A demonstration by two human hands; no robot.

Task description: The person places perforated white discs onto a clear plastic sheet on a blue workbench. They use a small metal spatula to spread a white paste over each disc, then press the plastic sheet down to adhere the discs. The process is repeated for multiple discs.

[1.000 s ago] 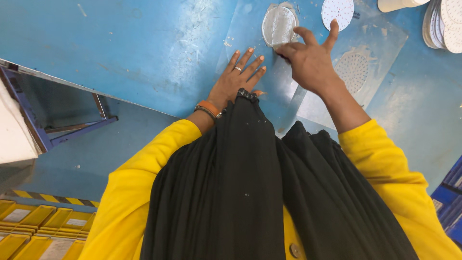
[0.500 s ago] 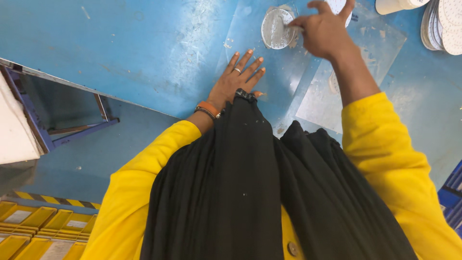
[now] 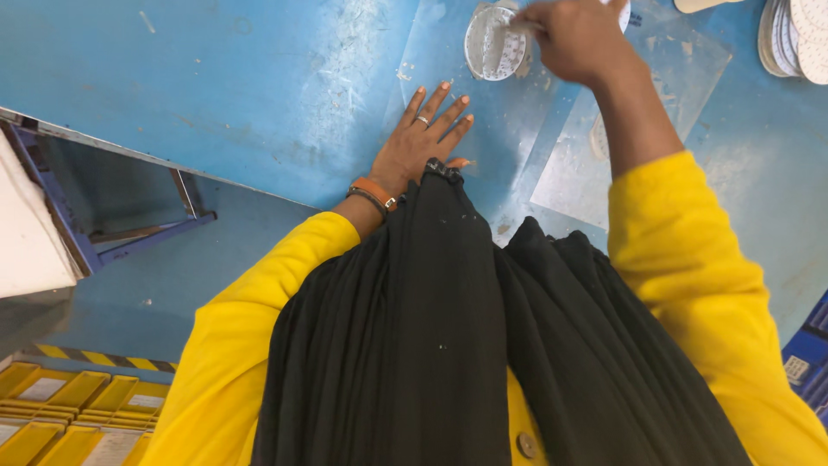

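Note:
My left hand lies flat with fingers spread on a clear plastic sheet on the blue table. It wears a ring and an orange wristband. Farther out, my right hand is closed on the edge of a round white perforated disc near the table's far side. A second clear sheet lies under my right forearm, with a pale disc shape partly hidden beneath it. My yellow sleeves and a black scarf fill the lower view.
A stack of white perforated discs sits at the far right. The table's metal frame and a white panel are at the left. Yellow bins stand on the floor at lower left. A blue box is at the right edge.
My right hand has reached farther away across the table and taken hold of the white disc. My left hand has stayed flat in place.

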